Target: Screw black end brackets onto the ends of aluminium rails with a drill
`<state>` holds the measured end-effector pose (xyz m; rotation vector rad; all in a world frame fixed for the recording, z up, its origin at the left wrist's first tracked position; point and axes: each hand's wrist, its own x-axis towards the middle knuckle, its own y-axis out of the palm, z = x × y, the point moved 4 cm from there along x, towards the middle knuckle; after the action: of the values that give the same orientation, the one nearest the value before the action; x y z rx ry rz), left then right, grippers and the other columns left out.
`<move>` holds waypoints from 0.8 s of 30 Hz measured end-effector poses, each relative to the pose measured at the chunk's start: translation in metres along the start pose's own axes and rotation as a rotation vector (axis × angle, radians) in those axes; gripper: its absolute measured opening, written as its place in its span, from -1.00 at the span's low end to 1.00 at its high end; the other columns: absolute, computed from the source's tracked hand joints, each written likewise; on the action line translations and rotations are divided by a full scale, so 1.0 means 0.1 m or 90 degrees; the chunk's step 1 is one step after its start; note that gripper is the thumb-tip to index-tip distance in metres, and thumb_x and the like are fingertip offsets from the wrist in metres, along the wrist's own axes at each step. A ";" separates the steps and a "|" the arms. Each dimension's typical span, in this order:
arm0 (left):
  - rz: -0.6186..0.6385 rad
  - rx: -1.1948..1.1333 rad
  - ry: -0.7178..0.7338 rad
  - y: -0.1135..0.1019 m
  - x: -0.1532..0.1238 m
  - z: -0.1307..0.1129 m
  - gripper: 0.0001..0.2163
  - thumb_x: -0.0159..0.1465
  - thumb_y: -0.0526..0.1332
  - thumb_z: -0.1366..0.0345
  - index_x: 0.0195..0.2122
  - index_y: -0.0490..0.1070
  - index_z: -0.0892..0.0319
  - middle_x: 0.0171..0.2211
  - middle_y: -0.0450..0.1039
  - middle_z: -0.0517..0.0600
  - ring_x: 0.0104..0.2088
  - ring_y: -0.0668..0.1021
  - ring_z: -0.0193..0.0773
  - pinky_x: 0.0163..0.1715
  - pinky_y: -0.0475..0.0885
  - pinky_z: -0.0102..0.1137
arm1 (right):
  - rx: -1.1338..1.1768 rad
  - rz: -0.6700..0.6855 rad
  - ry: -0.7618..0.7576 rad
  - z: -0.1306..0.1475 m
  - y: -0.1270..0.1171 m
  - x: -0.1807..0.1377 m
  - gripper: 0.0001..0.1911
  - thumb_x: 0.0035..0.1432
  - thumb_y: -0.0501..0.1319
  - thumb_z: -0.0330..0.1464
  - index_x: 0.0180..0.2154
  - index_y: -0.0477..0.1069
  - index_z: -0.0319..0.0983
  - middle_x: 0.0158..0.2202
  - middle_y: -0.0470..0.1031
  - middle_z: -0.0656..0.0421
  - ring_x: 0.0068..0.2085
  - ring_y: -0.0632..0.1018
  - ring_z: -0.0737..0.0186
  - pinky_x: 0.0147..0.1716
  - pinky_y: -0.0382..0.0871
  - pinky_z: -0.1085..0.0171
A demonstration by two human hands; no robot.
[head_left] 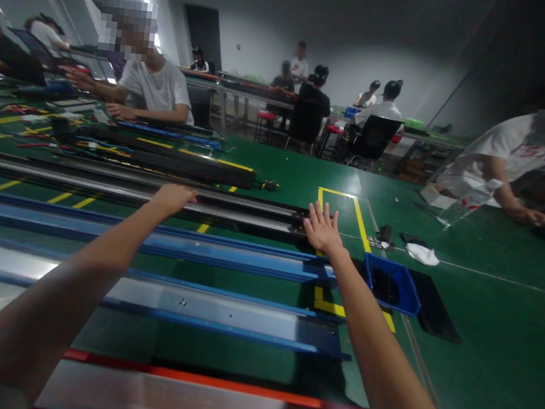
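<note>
Two long black metal channels (252,214) lie side by side across the green table. My left hand (173,200) is on them at mid-length, its fingers curled down over the metal and partly hidden. At their right ends is my right hand (323,229), fingers spread and palm against or just beside the tips. Nearer to me lie a narrower blue channel (247,257) and a wider blue channel (250,313), both with silvery inner faces. Closest of all is a red-edged channel (210,404), beneath my forearms.
A blue bin (394,284) with dark parts stands right of the channels, beside a black mat (432,308). Black strips with wires (169,157) lie beyond. A plastic bottle (469,204) is near a co-worker at right; another co-worker (155,86) sits across the table.
</note>
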<state>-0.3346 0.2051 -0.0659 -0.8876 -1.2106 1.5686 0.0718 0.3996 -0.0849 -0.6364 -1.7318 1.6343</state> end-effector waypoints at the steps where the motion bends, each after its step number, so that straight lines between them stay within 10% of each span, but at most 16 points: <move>1: 0.009 0.000 -0.003 -0.01 0.00 0.00 -0.74 0.41 0.11 0.34 0.01 0.55 0.14 -0.04 0.62 0.16 0.02 0.61 0.00 -0.07 0.45 -0.31 | -0.004 -0.001 0.002 0.00 0.00 0.00 -0.29 0.47 -0.33 -0.08 0.49 -0.26 -0.26 0.53 -0.34 0.12 0.49 -0.32 -0.08 0.41 -0.41 -0.23; 14: 0.043 0.005 -0.008 -0.19 0.14 -0.13 -0.66 0.39 0.25 0.16 0.12 0.40 0.21 0.07 0.44 0.11 -0.01 0.56 -0.11 -0.04 0.55 -0.11 | -0.065 -0.069 0.044 0.10 -0.15 -0.09 -0.34 0.48 -0.28 -0.14 0.47 -0.08 -0.24 0.52 -0.16 0.07 0.50 -0.19 -0.10 0.39 -0.39 -0.28; 24: -0.083 -0.020 0.197 -0.31 -0.89 -0.07 -0.52 0.48 -0.01 0.05 0.28 0.35 0.22 0.24 0.42 0.20 0.23 0.46 -0.02 0.25 0.29 -0.18 | -0.045 -0.048 0.032 0.27 -0.25 -0.74 -0.32 0.47 -0.29 -0.15 0.47 -0.06 -0.31 0.52 -0.20 0.06 0.50 -0.14 -0.07 0.41 -0.24 -0.18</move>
<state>-0.2939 0.1245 -0.0374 -1.0087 -1.0507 1.2579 0.1027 0.3244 -0.0698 -0.6317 -1.7624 1.4999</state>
